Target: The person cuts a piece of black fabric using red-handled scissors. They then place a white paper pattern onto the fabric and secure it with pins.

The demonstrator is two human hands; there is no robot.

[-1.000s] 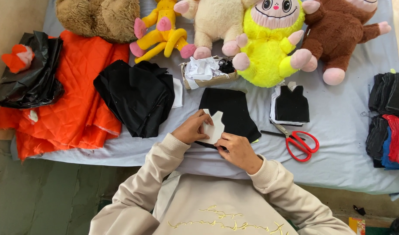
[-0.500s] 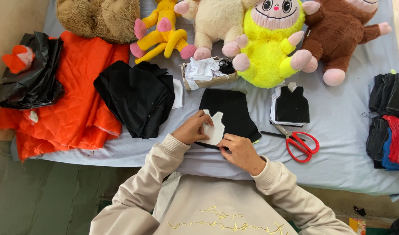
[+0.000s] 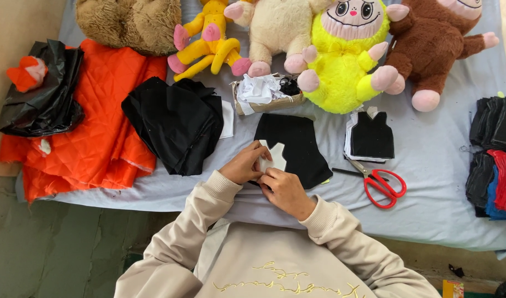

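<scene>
Near edge, centre: both hands meet over a small white fabric piece (image 3: 275,159) lying on a black fabric piece (image 3: 297,146) on the grey-blue worktop (image 3: 429,187).
Left hand (image 3: 245,164): grip narrow, fingers curled on the white piece's left side.
Right hand (image 3: 286,190): grip narrow, fingertips pinching the white piece's near edge.
Right of the hands: red-handled scissors (image 3: 381,184), blades shut, lying flat; just beyond, a stack of black vest-shaped cutouts (image 3: 371,136).
Left: folded black cloth (image 3: 175,122), orange quilted fabric (image 3: 101,129).
Far edge: yellow plush toy (image 3: 345,55), brown plush toy (image 3: 435,47).
</scene>
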